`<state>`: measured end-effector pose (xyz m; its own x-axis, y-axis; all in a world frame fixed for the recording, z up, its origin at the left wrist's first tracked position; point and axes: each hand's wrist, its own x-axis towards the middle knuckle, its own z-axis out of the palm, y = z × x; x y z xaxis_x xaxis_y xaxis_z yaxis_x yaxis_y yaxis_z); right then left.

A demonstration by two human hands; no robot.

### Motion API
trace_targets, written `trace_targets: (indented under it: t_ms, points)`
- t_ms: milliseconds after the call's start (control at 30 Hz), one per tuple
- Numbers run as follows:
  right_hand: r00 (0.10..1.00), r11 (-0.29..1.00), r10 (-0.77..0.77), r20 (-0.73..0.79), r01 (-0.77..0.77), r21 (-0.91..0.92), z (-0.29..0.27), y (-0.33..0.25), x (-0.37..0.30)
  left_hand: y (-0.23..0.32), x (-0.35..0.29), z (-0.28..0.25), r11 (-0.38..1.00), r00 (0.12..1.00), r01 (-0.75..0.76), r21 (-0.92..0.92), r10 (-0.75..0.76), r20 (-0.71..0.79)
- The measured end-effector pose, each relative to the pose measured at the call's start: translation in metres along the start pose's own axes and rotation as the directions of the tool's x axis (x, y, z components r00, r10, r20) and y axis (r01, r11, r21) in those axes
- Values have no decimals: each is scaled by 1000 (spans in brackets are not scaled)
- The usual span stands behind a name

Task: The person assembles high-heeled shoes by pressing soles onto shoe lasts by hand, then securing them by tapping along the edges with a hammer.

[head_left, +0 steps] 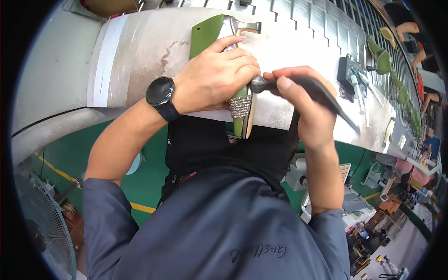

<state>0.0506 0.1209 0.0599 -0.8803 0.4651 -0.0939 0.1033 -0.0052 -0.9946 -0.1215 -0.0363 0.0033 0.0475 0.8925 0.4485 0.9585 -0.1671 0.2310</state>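
2 own hands (pixel 219 77), 1 held shoe (pixel 208 35), 1 blk watch (pixel 160 90).

Factory: slatted conveyor (pixel 305 21), green shoes (pixel 384 62)

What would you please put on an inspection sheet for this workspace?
Surface: pale worktable, brownish stains.
Job's things: green shoe with glittering band; dark-handled tool with rounded metal head.
Clutter: black holder with pale-handled tools, right of the shoe.
Hands: left hand holds the shoe; right hand grips the tool, its head beside the shoe.
Cables: apparently a thin dark cord below the table at right.
Surroundings: fan, green floor, slatted metal track.
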Motion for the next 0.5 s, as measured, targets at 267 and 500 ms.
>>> trace_targets:
  t_ms: [267, 500]
  points:
    - [846, 335, -500, 186, 387, -859, -71, 14, 4, -4, 20, -28, 949, 968, 169, -266, -211, -136]
    - [576, 349, -784, 232, 719, -602, -19, 16, 3, 36, 74, -49, -359, 731, 93, -929, -608, 309]
